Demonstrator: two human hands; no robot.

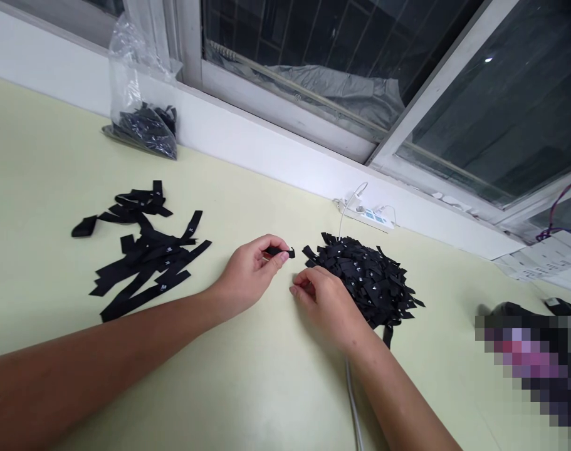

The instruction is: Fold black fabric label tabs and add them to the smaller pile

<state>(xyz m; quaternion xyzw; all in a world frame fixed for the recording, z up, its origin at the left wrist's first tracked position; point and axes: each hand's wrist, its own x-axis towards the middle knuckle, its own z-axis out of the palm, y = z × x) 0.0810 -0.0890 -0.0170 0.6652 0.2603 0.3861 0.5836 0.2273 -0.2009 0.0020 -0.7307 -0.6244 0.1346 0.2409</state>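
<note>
My left hand (254,269) is closed in a pinch on a short black fabric strip (291,253), whose end sticks out past the thumb. A reddish sliver shows under the fingers, too small to name. Just right of it, my right hand (325,300) hovers with its fingers curled and the thumb near the fingertips; whatever it may hold is hidden. Behind the right hand lies a heaped pile of black fabric strips (365,272) with small white marks. Longer black strips (160,250) lie loosely spread left of my left hand.
A clear plastic bag (144,119) with black pieces stands against the wall at back left. A white power strip (367,216) lies behind the pile. Its white cable (353,401) runs under my right forearm. Dark items and a blurred patch (529,357) are at right.
</note>
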